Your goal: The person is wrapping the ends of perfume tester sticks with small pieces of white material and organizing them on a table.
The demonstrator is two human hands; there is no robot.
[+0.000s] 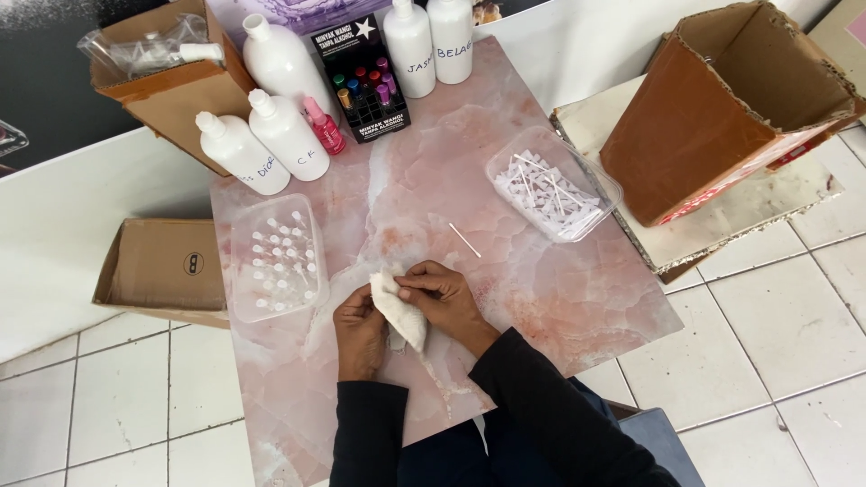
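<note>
Floor (794, 325): white square tiles with dark grout, visible on the right and lower left. A white wall or ledge (81, 207) runs along the left side.

Desk (541, 298): pink marble-patterned top, set at an angle to the camera, surface clean around the working area.

Large open cardboard box (722, 108) stands tilted on a worn board to the right of the desk. A flat cardboard box (162, 266) lies against the desk's left edge; a third carton (171, 86) sits at the far left corner.

Five white plastic bottles (284, 135) stand along the far edge, flanking a black display box of small coloured vials (361, 86).

Two clear plastic trays: left tray (275, 261) holds small upright vials in rows; right tray (555, 185) holds loose white plastic parts.

White cloth (400, 311) lies crumpled near the front edge, between both hands. Left hand (359, 329) has its fingers closed on the cloth's left side. Right hand (444, 293) pinches the cloth's upper edge, fingers curled shut.

One thin white stick (465, 240) lies loose on the desk, just beyond the right hand.
</note>
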